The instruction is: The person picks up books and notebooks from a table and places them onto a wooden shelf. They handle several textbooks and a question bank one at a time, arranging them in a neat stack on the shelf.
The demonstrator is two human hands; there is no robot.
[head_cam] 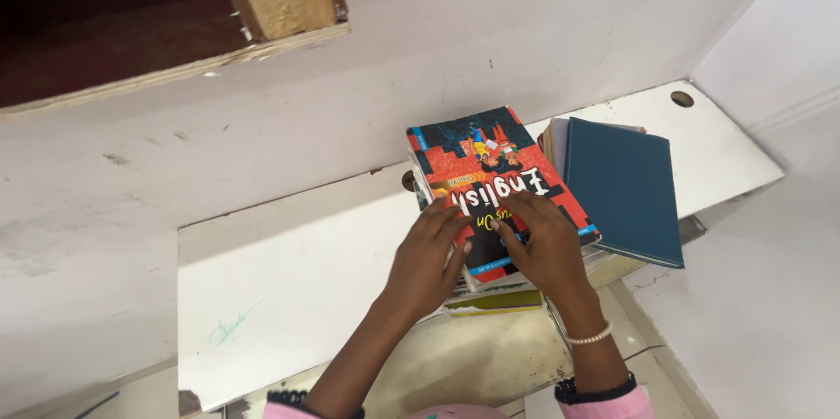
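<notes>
A red and black book (477,165) with a blue edge lies on top of a stack of books (494,299) on a white desk (280,288). My left hand (426,261) rests flat on the near left corner of the top book, fingers spread. My right hand (542,244) lies flat on its near right part, a beaded bracelet on the wrist. Neither hand closes around the book. A dark blue hardcover book (623,187) tops a second pile just right of the red one.
The desk stands against a white wall, with a side wall at right. A wooden-framed opening (175,43) sits high on the left. Small round holes (682,99) mark the desk's back edge. Tiled floor shows below the desk's front.
</notes>
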